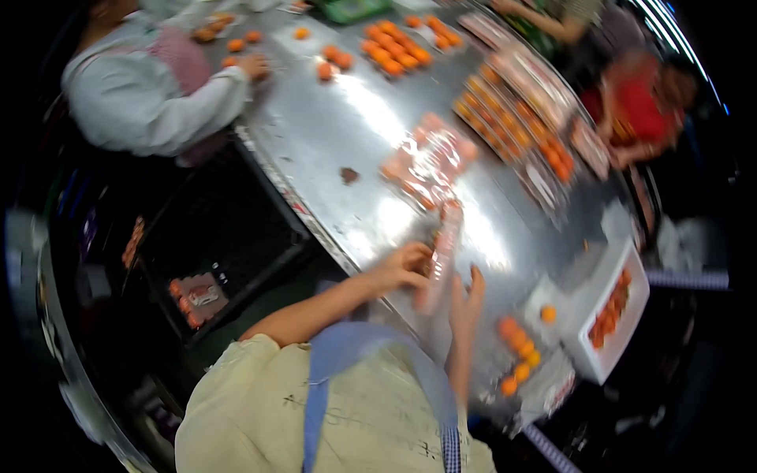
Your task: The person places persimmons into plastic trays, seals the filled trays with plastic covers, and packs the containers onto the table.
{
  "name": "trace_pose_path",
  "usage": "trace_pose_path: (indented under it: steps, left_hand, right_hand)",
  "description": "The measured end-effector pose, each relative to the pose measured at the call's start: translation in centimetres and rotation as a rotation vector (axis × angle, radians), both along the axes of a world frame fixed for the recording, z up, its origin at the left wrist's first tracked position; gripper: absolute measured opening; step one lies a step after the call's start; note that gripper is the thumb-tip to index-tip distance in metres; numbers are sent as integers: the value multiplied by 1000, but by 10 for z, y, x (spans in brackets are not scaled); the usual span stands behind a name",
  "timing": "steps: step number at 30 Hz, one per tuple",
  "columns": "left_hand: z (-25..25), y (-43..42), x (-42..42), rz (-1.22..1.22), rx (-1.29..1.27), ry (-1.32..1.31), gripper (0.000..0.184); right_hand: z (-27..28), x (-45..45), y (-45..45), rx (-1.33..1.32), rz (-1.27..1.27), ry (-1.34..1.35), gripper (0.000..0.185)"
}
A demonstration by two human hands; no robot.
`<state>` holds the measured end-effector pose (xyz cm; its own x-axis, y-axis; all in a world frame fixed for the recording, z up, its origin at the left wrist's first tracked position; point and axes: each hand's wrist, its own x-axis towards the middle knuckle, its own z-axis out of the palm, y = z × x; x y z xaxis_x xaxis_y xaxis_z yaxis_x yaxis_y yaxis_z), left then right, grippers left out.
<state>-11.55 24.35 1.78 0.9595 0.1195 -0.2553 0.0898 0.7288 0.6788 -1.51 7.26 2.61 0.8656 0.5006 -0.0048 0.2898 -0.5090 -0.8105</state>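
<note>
A narrow, pinkish pack in clear plastic (446, 244) stands tilted on edge on the metal table, blurred by motion; its contents are hard to make out. My left hand (406, 264) has its thumb and fingers closed on the pack's left side. On the other side, my right hand (467, 298) is open, thumb and fingers apart, close to the pack's lower end. Just beyond lies a shiny clear-wrapped pack of pale reddish round fruits (434, 158), touching or nearly touching the held pack's far end.
Loose orange fruits (520, 347) and a white foam box (631, 315) of reddish items are at right. Stacked fruit packs (505, 118) stand far right, with orange fruits (394, 49) at the back. A black crate (229, 229) sits left below the table edge. Co-workers surround the table.
</note>
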Motion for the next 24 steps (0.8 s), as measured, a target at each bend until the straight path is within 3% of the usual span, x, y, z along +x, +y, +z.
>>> trace_pose_path:
  steps: [2,7,16,23,24]
  left_hand:
    - [11,-6,0,32,48,45,56]
    - [22,-15,5,32,167,64,60]
    - [32,-20,14,-6,228,111,57]
    - [30,-27,20,11,330,113,66]
    - [25,-34,28,3,334,139,70]
  right_hand:
    - [17,-2,10,267,26,242,55]
    - [58,-6,21,66,204,138,60]
    - [59,5,17,94,182,250,64]
    - [55,12,17,67,130,210,65]
    - [83,16,13,-34,125,249,71]
